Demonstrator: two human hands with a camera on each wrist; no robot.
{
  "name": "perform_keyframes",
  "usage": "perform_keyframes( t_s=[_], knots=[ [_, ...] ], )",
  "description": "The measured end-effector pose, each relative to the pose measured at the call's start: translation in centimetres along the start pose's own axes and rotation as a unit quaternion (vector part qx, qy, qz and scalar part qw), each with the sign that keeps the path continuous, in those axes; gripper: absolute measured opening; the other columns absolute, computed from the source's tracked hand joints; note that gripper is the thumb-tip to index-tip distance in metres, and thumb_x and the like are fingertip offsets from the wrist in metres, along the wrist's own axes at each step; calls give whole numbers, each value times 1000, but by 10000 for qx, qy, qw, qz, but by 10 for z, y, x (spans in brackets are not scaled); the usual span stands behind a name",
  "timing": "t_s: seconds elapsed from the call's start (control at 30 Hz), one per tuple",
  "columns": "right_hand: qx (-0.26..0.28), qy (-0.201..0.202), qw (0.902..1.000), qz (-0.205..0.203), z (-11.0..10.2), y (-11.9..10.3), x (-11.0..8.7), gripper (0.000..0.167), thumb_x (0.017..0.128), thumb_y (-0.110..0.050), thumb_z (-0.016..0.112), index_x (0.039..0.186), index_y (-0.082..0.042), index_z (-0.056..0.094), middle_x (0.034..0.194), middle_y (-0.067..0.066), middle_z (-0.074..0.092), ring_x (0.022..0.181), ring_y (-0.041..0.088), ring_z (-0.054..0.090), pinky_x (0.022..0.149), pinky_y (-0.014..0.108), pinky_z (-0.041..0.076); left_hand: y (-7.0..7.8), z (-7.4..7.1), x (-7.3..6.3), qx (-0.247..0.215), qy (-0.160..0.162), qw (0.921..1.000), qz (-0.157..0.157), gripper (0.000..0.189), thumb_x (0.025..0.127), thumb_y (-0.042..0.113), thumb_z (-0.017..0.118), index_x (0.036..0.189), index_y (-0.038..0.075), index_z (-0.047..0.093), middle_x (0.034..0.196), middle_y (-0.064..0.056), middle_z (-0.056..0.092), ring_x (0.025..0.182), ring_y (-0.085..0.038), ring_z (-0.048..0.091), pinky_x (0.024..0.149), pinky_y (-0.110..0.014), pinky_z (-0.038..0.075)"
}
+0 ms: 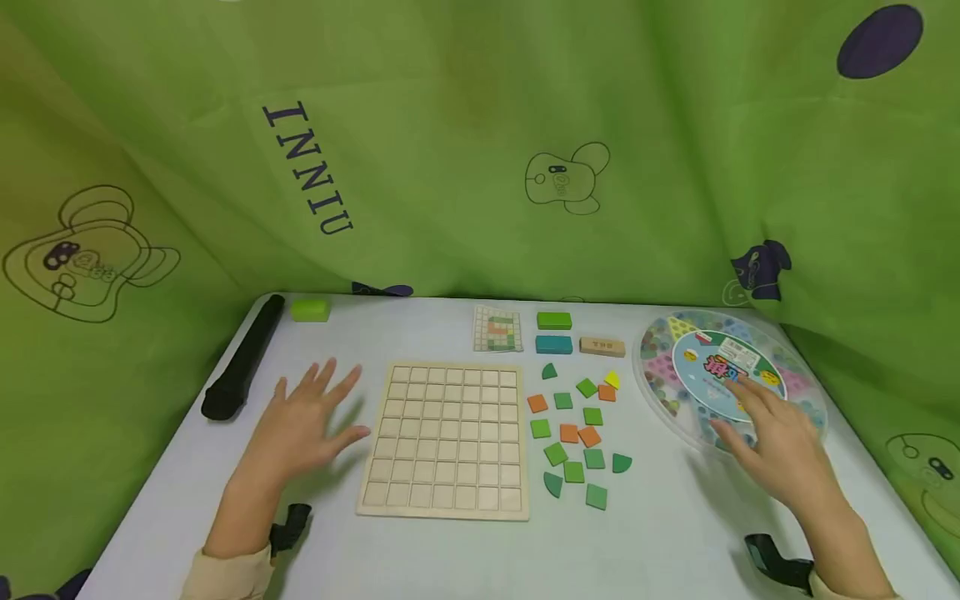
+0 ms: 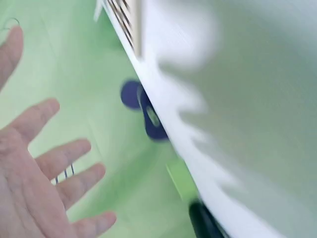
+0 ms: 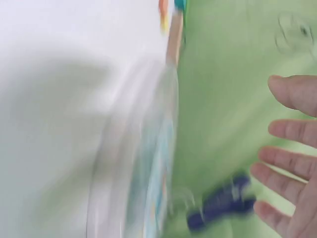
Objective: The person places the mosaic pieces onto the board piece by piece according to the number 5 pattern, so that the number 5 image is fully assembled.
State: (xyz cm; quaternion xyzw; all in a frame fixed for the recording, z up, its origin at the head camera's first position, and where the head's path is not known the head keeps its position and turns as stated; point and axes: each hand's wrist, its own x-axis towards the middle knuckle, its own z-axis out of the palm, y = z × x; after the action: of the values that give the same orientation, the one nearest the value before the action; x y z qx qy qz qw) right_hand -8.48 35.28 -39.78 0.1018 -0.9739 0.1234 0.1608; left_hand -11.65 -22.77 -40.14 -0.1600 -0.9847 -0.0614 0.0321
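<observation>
My left hand [image 1: 296, 433] hovers over the white table with its fingers spread, just left of a wooden grid board [image 1: 446, 442]. In the left wrist view the same palm [image 2: 25, 183] holds nothing. Over at the right, my right hand [image 1: 776, 442] is held above a round clear plastic case [image 1: 652, 400] with a printed label, its fingers extended. The right wrist view shows those fingers [image 3: 285, 163] apart from the case. Between board and case lie several small flat tiles: green squares [image 1: 573, 472], orange squares [image 1: 569, 433], dark green quarter-rounds [image 1: 622, 462] and a yellow triangle [image 1: 612, 380].
A black microphone-shaped object [image 1: 243, 358] lies at the left edge near a lime block [image 1: 311, 310]. Along the back are a pattern card [image 1: 497, 329], a green block [image 1: 554, 321], a blue block [image 1: 553, 344] and a wooden block [image 1: 602, 347]. A green printed cloth [image 1: 450, 167] surrounds the table.
</observation>
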Motion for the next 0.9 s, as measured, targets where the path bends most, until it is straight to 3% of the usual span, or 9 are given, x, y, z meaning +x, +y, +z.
perform_keyframes(
  t_s=[0.1, 0.17, 0.33, 0.43, 0.5, 0.57, 0.77, 0.83, 0.9],
  knots=[
    [701, -238, 9967, -318, 19, -21, 26, 50, 88, -23, 66, 131, -1, 52, 131, 27, 50, 114, 50, 48, 88, 65, 40, 12, 4, 15, -658, -217, 9970, 334, 78, 82, 56, 64, 147, 22, 38, 151, -19, 33, 138, -43, 30, 106, -71, 20],
    [1096, -537, 9914, -466, 35, -36, 45, 46, 89, -20, 66, 128, -1, 54, 130, 24, 53, 117, 47, 49, 92, 63, 42, 17, 7, 23, -1248, -494, 9896, 519, 73, 82, 46, 69, 144, 20, 42, 151, -18, 34, 139, -43, 28, 107, -70, 18],
    [1951, -1522, 9658, -780, 74, -74, 90, 40, 89, -16, 66, 124, -1, 59, 126, 19, 60, 117, 39, 55, 96, 55, 46, 19, 24, 33, -2499, -1280, 9570, 723, 65, 81, 26, 73, 140, 12, 48, 152, -18, 32, 141, -47, 18, 106, -73, 8],
    [2339, -2138, 9454, -765, 94, -92, 111, 39, 90, -15, 64, 126, 0, 58, 126, 18, 60, 115, 37, 57, 94, 52, 48, 15, 35, 31, -2911, -1602, 9411, 630, 67, 80, 25, 74, 140, 12, 47, 154, -17, 27, 142, -49, 9, 107, -72, 0],
    [2375, -2452, 9369, -750, 107, -100, 124, 39, 90, -14, 63, 127, 0, 57, 124, 18, 61, 114, 35, 58, 93, 50, 49, 11, 42, 27, -3060, -1709, 9349, 556, 69, 79, 25, 75, 140, 12, 47, 155, -17, 25, 142, -48, 5, 108, -70, -3],
    [2197, -2606, 9372, -736, 116, -106, 133, 38, 89, -11, 63, 126, 0, 58, 123, 18, 60, 112, 35, 58, 91, 48, 51, 7, 47, 23, -3142, -1748, 9316, 544, 70, 78, 24, 76, 140, 11, 47, 155, -16, 24, 143, -47, 3, 110, -68, -5],
    [1396, -2390, 9575, -807, 128, -108, 145, 25, 86, -2, 64, 111, 1, 65, 112, 17, 58, 99, 30, 60, 84, 43, 53, -2, 57, 27, -3196, -1575, 9314, 740, 72, 79, 27, 74, 142, 13, 44, 157, -10, 21, 145, -41, 1, 114, -61, -8],
    [1405, -2360, 9588, -729, 127, -112, 145, 24, 86, -5, 65, 110, 1, 65, 111, 16, 60, 98, 28, 60, 84, 41, 53, -5, 60, 27, -3240, -1529, 9302, 799, 72, 79, 28, 73, 143, 14, 44, 158, -10, 21, 146, -40, 0, 114, -60, -10],
    [1687, -2388, 9540, -668, 125, -121, 146, 25, 87, -7, 66, 111, 1, 64, 110, 15, 62, 98, 28, 61, 83, 40, 54, -7, 62, 26, -3296, -1477, 9286, 853, 71, 80, 29, 73, 143, 13, 44, 158, -11, 21, 146, -40, 0, 113, -61, -10]
  ],
)
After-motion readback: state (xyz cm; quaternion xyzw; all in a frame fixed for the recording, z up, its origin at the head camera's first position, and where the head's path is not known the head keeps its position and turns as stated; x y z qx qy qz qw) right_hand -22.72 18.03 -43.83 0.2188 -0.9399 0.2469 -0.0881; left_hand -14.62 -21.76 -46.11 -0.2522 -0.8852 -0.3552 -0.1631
